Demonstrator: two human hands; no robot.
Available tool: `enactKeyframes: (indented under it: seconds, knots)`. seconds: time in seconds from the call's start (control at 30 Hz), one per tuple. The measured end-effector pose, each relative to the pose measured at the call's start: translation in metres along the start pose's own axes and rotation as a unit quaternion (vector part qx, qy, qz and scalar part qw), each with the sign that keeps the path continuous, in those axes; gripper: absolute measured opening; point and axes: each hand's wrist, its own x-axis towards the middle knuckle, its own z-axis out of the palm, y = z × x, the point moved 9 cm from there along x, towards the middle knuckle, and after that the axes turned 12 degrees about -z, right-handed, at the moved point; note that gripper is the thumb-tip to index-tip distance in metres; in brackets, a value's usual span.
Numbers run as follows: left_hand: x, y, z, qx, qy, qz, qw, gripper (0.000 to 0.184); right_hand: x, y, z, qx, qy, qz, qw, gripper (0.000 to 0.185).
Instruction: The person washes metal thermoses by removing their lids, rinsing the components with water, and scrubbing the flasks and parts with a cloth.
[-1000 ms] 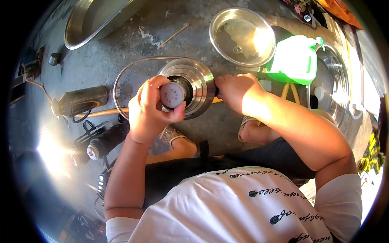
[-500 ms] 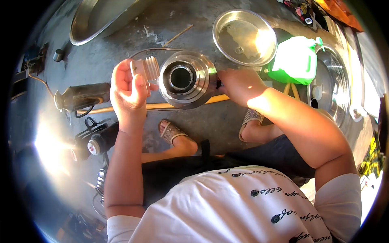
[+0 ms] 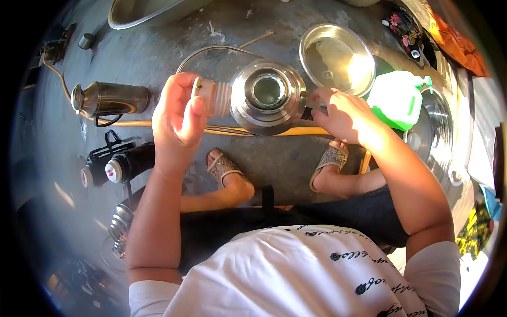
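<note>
Between my feet and the metal basin stands an upright steel flask (image 3: 268, 98), its round mouth uncovered. Just left of it, my left hand (image 3: 179, 113) pinches a pale, translucent stopper (image 3: 214, 98) with a ridged screw thread, held sideways with the thread toward the flask. The fingers of my right hand (image 3: 343, 113) are wrapped round the dark handle (image 3: 308, 113) on the flask's right side; part of the handle is hidden.
A metal basin (image 3: 338, 55) and a green jug (image 3: 398, 100) are at the upper right. On the left lie a steel pitcher (image 3: 119, 99) and two dark flasks (image 3: 132, 161). A yellow hose (image 3: 303, 130) crosses the floor. A large metal tub (image 3: 127, 14) is at the top left.
My left hand has lifted the stopper off the flask's mouth and moved it left, turning it sideways. The view has shifted, and the flask appears farther right. My right hand remains on the handle.
</note>
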Motion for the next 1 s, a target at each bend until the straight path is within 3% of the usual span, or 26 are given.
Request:
enactKeyframes:
  seconds: [0.13,0.2,0.27,0.33,0.43,0.5,0.67,0.73,0.77,0.87,1.0]
  knots:
    - [-0.018,0.015,0.018,0.17,-0.05,0.052,0.983,0.05,0.001,0.0,-0.02,-0.043,0.111,-0.117,0.986,0.036]
    - [-0.029,0.014,0.032,0.23,-0.084,0.101,0.964,0.057,0.006,0.005,-0.023,-0.014,0.102,-0.126,0.987,0.031]
    - [-0.04,0.016,0.045,0.282,-0.115,0.141,0.942,0.054,0.008,0.0,-0.033,0.104,0.158,-0.233,0.954,0.024]
    - [-0.049,0.021,0.053,0.296,-0.124,0.161,0.933,0.052,0.008,0.012,-0.036,0.222,0.153,-0.175,0.947,0.022]
    - [-0.056,0.024,0.055,0.302,-0.117,0.168,0.931,0.053,-0.001,-0.005,-0.051,0.204,0.16,-0.167,0.951,0.02]
    - [-0.059,0.022,0.056,0.325,-0.127,0.164,0.923,0.053,-0.005,-0.01,-0.051,0.199,0.136,-0.087,0.967,0.018]
    - [-0.062,0.022,0.058,0.315,-0.131,0.176,0.924,0.047,-0.006,-0.013,-0.057,0.216,0.17,-0.161,0.948,0.019]
    - [-0.062,0.023,0.06,0.317,-0.134,0.176,0.922,0.045,-0.008,0.0,-0.047,0.423,0.148,-0.081,0.89,0.019]
    - [-0.063,0.024,0.062,0.318,-0.141,0.179,0.92,0.045,-0.01,0.0,-0.046,0.45,0.141,-0.077,0.878,0.022]
    - [-0.062,0.019,0.066,0.323,-0.153,0.169,0.918,0.047,-0.016,-0.012,-0.053,0.405,0.145,-0.113,0.896,0.027]
    - [-0.058,0.014,0.067,0.315,-0.155,0.173,0.92,0.048,-0.006,-0.012,-0.05,0.484,0.167,-0.145,0.846,0.031]
